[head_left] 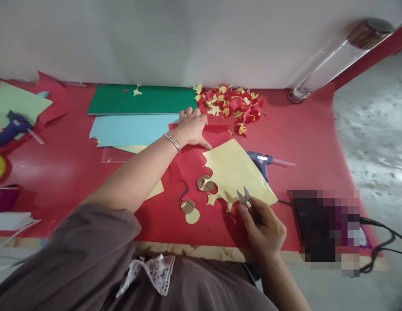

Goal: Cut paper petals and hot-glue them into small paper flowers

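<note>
right hand (pixel 269 229) — holding snips (pixel 248 197) | left hand (pixel 192 128) — over red paper (pixel 193 162) | scalloped yellow sheet (pixel 238 170)

Here's the red tabletop (pixel 313 129), and what a spread! Just beyond the left fingers (pixel 189 111) lies the green board (pixel 145 101); to their left, the light-blue sheet (pixel 132 129). Off to their right, a heap of red and yellow cutouts (pixel 228 103), and farther right, at the back, a clear bottle (pixel 330 67). Red paper (pixel 191 162) spreads nearer the body from those fingers. Over to the right fingers (pixel 266 209): the scalloped yellow sheet (pixel 238 168) reaches them, a blue glue gun (pixel 262 161) beyond, two striped brown rounds (pixel 188 206) to their left!
</note>
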`<state>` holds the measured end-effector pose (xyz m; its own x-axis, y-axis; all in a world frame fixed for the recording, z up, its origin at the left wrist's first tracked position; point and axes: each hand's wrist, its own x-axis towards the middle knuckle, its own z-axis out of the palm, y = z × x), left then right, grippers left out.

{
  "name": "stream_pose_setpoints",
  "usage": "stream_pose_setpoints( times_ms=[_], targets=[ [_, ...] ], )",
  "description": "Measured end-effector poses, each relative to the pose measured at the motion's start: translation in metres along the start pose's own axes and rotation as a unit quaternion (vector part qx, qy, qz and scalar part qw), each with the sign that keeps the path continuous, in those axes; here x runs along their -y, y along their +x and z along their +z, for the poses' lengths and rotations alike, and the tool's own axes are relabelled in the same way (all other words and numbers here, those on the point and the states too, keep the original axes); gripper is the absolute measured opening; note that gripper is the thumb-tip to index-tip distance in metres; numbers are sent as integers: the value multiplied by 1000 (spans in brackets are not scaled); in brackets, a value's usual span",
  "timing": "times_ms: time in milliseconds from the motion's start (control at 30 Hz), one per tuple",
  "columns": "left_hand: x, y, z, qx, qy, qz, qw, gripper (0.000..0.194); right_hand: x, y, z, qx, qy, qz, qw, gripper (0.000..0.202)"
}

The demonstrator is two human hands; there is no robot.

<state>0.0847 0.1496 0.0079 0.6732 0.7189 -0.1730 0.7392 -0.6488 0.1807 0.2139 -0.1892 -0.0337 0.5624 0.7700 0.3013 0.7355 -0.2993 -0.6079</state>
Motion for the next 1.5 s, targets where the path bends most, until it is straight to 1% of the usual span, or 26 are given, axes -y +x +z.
stream_pose_setpoints(
  times_ms=[133,200,267,367,433,467,500,533,567,600,633,667,700,733,767,800,833,900,967,1067,1133,1167,1233,1333,1400,1500],
  targets=[
    [5,4,0,-6,-23,13,1000,94,0,-1,0,-5,-2,-3,1000,44],
    [9,7,-3,-19,-35,1,999,92,0,-1,0,-4,3,1,1000,43],
    [19,10,-8,-29,-42,-25,998,89,0,-2,0,-3,11,5,1000,42],
    [47,12,-22,-44,-41,-73,996,86,-1,-2,1,-6,17,7,1000,42],
    [73,11,-33,-47,-44,-107,992,90,-2,-2,2,-6,17,14,1000,44],
    [86,9,-39,-54,-47,-110,991,88,-2,-3,2,-4,17,16,1000,44],
    [98,6,-44,-55,-47,-131,989,88,-3,-3,2,-3,17,17,1000,44],
    [107,3,-50,-64,-42,-155,985,88,-3,-3,2,-3,18,17,1000,43],
    [113,-1,-55,-90,-36,-180,979,86,-3,-3,2,-2,17,16,1000,43],
    [115,-5,-60,-129,-30,-203,970,84,-3,-3,2,-2,16,14,1000,42],
    [111,-8,-64,-181,-26,-225,957,81,-4,-3,2,-2,14,12,1000,42],
    [103,-11,-67,-233,-28,-237,943,78,-3,-3,2,-2,12,10,1000,42],
    [91,-13,-68,-262,-31,-223,938,71,-3,-2,1,-2,10,8,1000,42],
    [75,-13,-67,-251,-33,-177,951,62,-2,-1,1,-4,10,5,1000,42],
    [57,-12,-64,-195,-40,-111,974,55,-2,-1,1,-5,10,2,1000,43],
    [40,-9,-58,-140,-48,-53,988,48,-1,0,1,-8,10,1,1000,43],
    [24,-6,-51,-89,-56,-8,994,42,0,1,1,-10,9,2,1000,44],
    [-1,3,-33,-6,-69,53,996,43,2,2,1,-12,4,1,1000,45],
    [-13,12,-17,48,-74,84,993,43,3,2,1,-16,0,-2,1000,46],
    [-11,19,-4,91,-101,120,983,22,2,1,1,-24,4,-1,1000,47],
    [-5,20,-3,105,-169,118,973,14,1,0,1,-22,8,5,1000,47],
    [-1,20,-5,99,-214,109,966,12,1,0,1,-17,9,5,1000,45],
    [7,16,-10,65,-296,90,949,11,2,1,0,-8,10,1,1000,43],
    [23,6,-23,-10,-357,50,933,13,4,2,-1,-12,7,-7,1000,42],
    [41,-5,-32,-52,-381,9,923,20,4,3,-2,-14,5,-9,1000,44],
    [73,-22,-41,-104,-436,-45,893,35,3,3,0,-9,10,-3,1000,44]
  ],
)
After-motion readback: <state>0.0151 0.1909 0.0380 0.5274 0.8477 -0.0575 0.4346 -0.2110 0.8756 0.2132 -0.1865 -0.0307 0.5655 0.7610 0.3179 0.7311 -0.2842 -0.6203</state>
